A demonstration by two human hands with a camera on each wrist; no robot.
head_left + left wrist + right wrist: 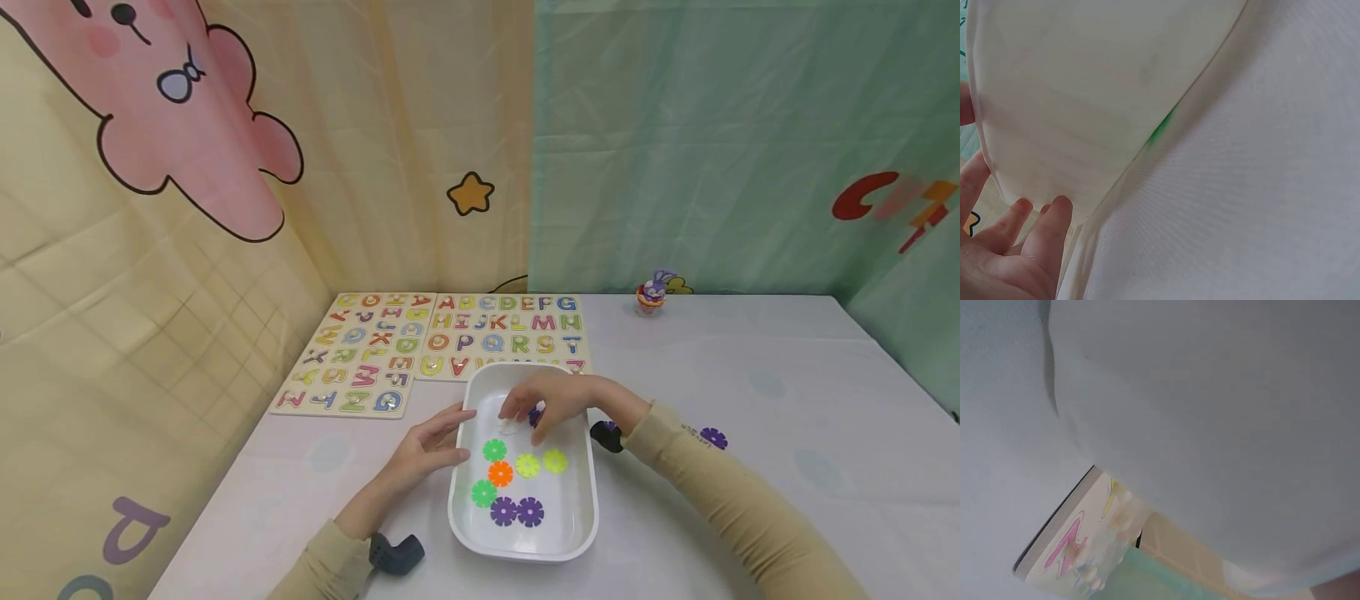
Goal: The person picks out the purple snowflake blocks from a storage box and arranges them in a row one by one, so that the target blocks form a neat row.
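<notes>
A white tray stands on the table, holding flat notched discs. Among them are an orange disc, two green discs, two yellow discs and two purple discs. My left hand touches the tray's left side with fairly straight fingers; the left wrist view shows its fingertips against the outer wall. Inside the tray's far half is my right hand, thumb and fingers apart. White pieces lie by its fingertips, and another purple disc is partly hidden beneath the hand.
Two wooden alphabet boards lie beyond the tray and to its left. A small purple rabbit figure stands at the table's back edge. Right of the tray, a loose purple disc lies beside the right sleeve.
</notes>
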